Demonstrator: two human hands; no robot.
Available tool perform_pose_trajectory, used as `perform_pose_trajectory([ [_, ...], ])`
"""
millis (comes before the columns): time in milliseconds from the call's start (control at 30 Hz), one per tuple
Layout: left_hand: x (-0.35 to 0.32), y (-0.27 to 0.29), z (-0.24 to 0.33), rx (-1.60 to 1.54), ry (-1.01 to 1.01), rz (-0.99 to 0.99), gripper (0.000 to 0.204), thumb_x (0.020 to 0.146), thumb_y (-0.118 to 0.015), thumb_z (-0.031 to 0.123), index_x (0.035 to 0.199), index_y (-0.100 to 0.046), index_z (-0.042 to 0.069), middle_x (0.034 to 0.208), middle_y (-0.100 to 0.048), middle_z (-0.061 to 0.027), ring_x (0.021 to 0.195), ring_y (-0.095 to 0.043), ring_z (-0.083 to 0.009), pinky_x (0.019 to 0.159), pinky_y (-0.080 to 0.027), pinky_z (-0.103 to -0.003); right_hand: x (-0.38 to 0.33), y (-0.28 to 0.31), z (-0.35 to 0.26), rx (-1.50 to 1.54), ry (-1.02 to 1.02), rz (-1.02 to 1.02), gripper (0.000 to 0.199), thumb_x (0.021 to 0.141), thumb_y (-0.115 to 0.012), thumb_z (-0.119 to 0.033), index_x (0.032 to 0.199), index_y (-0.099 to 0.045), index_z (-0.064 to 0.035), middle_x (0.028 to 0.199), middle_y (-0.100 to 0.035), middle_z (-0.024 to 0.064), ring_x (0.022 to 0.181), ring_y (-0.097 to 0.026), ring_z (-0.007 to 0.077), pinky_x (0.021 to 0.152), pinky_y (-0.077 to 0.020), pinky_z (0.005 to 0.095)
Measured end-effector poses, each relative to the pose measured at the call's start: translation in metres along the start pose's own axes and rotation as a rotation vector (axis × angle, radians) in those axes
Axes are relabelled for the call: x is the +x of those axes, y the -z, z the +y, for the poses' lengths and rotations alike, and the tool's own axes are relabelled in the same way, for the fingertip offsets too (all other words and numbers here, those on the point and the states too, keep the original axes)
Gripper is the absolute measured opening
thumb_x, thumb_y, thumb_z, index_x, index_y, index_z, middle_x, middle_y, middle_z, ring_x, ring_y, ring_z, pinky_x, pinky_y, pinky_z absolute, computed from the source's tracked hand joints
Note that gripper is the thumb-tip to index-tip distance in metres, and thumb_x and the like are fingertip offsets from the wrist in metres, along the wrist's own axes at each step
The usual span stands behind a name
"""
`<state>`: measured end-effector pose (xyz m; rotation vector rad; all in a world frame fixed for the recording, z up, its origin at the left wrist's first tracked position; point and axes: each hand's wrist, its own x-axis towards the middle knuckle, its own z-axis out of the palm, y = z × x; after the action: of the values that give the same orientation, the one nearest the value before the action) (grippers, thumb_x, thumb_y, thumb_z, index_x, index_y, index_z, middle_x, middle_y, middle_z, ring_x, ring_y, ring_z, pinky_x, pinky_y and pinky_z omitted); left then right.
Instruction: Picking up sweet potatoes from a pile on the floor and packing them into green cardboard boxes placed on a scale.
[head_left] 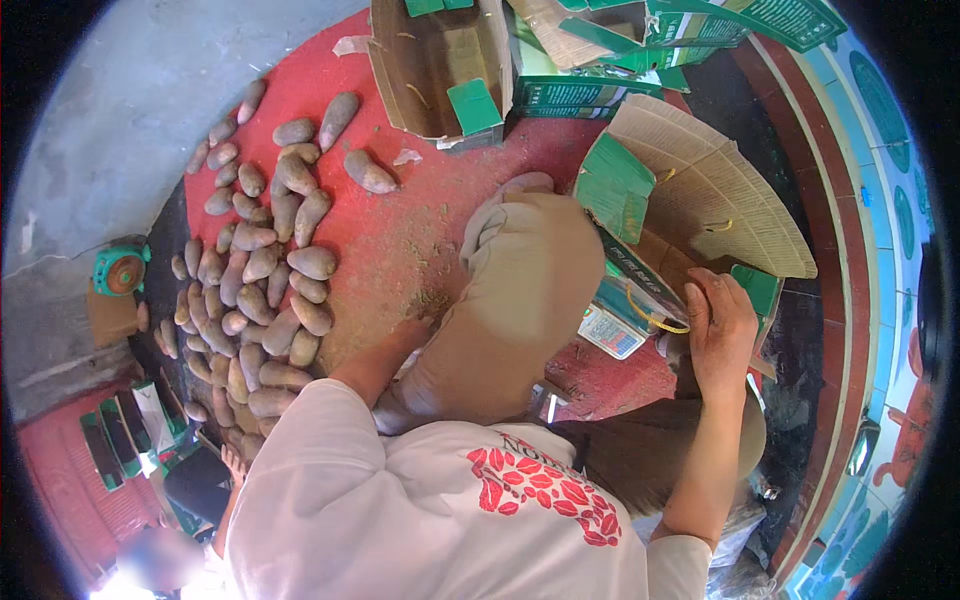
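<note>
My right hand (722, 318) is at the near edge of an upright green cardboard box (665, 265) with raised flaps and a yellow cord handle. Its fingers bend loosely over the box, thumb apart, and nothing shows between them. Under the box's left side sits a weighing scale (612, 332) with a blue-and-white keypad. My left hand (412, 330) reaches down beside my bent knee, low over the soiled red mat (430, 225). The knee and forearm hide most of its fingers, so its grip cannot be made out. Left of it lies a spread of brown, elongated tubers (312, 262).
Another cardboard box (430, 70) stands open at the far side, beside several green cartons (590, 90). A red-brown ledge (835, 250) runs along the right. At the left are a turquoise round device (120, 270) and another person's hand (233, 465).
</note>
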<state>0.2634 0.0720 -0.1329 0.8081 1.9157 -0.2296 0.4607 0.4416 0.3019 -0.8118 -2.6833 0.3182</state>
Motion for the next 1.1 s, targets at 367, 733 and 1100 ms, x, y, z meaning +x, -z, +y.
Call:
perform_pose_trajectory([
  [367,-0.059,0.068,-0.004,0.259,-0.025,0.058,0.043,0.093,-0.039,0.036,0.132,-0.045,0.019,0.134,-0.042,-0.0208,0.113,-0.053,-0.0371,0.093,-0.045,-0.047,0.013,0.002,-0.010,0.120,0.075,0.103,0.014,0.075,-0.068,-0.010,0.086,-0.064,-0.0036,0.076,-0.059,0.0114,0.071,-0.058,0.0304,0.064,-0.0459,0.0385],
  [733,0.000,0.118,0.124,0.560,-0.373,0.126,0.043,0.093,-0.040,0.035,0.133,-0.045,0.018,0.134,-0.042,-0.0200,0.113,-0.053,-0.0355,0.093,-0.045,-0.047,0.006,-0.010,0.004,0.097,0.118,0.165,0.016,0.075,-0.069,-0.018,0.079,-0.059,-0.0067,0.069,-0.051,0.0074,0.068,-0.056,0.0270,0.063,-0.0447,0.0374],
  [1100,0.020,0.109,0.142,0.667,-0.449,0.191,0.044,0.093,-0.040,0.034,0.133,-0.044,0.017,0.134,-0.043,-0.0193,0.112,-0.054,-0.0339,0.094,-0.045,-0.046,0.001,-0.011,0.008,0.048,0.109,0.215,0.017,0.078,-0.066,-0.023,0.076,-0.056,-0.0095,0.073,-0.053,0.0044,0.073,-0.056,0.0213,0.068,-0.0443,0.0335],
])
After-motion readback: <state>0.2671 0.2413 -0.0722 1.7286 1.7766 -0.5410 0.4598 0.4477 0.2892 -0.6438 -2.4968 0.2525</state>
